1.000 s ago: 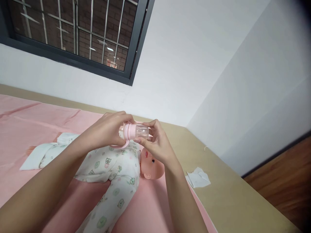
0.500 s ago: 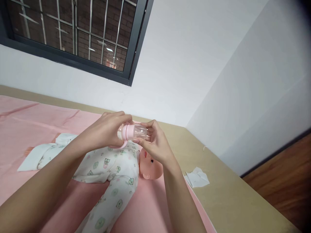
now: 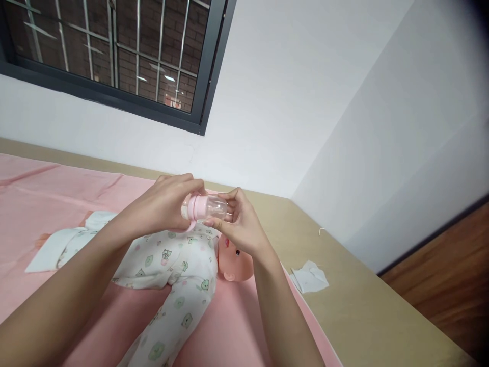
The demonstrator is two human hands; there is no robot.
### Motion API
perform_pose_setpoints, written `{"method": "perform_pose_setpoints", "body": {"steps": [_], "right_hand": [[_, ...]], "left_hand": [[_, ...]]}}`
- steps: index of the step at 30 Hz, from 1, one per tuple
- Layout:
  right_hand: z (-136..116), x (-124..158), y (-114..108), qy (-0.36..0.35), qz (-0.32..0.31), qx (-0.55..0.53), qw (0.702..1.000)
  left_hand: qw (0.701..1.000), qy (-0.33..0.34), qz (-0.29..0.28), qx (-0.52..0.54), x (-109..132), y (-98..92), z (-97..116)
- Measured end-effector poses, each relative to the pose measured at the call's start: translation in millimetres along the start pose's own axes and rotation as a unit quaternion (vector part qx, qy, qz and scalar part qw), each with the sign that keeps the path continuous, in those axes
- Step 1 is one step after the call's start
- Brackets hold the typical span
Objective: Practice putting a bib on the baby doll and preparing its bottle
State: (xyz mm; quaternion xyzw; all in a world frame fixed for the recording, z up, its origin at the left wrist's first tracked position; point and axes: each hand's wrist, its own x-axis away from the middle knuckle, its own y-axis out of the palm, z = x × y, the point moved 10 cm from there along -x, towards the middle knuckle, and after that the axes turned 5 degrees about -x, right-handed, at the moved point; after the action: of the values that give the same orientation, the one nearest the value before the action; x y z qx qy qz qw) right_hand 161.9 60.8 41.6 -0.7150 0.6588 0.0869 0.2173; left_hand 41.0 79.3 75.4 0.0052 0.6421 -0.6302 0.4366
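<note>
Both my hands hold a small baby bottle (image 3: 204, 207) sideways above a baby doll (image 3: 183, 270). The bottle has a pink collar with a handle and a clear cap. My left hand (image 3: 162, 206) is wrapped round the bottle's body and pink collar. My right hand (image 3: 239, 224) pinches the clear cap end with its fingertips. The doll lies on its back on a pink sheet (image 3: 46, 193), dressed in a white suit with green prints, its head (image 3: 235, 260) just under my right hand.
The pink sheet covers a tan mattress (image 3: 355, 306) set into the corner of white walls. A crumpled white tissue (image 3: 309, 278) lies on the bare tan part to the right. A barred dark-framed window (image 3: 114, 56) is above. Wooden floor (image 3: 451, 285) shows at right.
Both hands and the bottle have drifted slightly left and up in view; the grip looks unchanged. The doll has not moved on the sheet.
</note>
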Motion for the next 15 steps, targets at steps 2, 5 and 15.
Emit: {"method": "perform_pose_setpoints", "body": {"steps": [2, 5, 15], "right_hand": [[2, -1, -1, 0.003, -0.003, -0.007, 1.000], [4, -1, -1, 0.009, -0.009, -0.013, 1.000], [-9, 3, 0, -0.014, 0.008, 0.017, 1.000]], "left_hand": [[1.000, 0.001, 0.006, -0.005, 0, -1.5, 1], [1.000, 0.005, 0.006, -0.009, 1, -2.2, 3], [1.000, 0.009, 0.010, 0.023, 2, -1.9, 1]]}}
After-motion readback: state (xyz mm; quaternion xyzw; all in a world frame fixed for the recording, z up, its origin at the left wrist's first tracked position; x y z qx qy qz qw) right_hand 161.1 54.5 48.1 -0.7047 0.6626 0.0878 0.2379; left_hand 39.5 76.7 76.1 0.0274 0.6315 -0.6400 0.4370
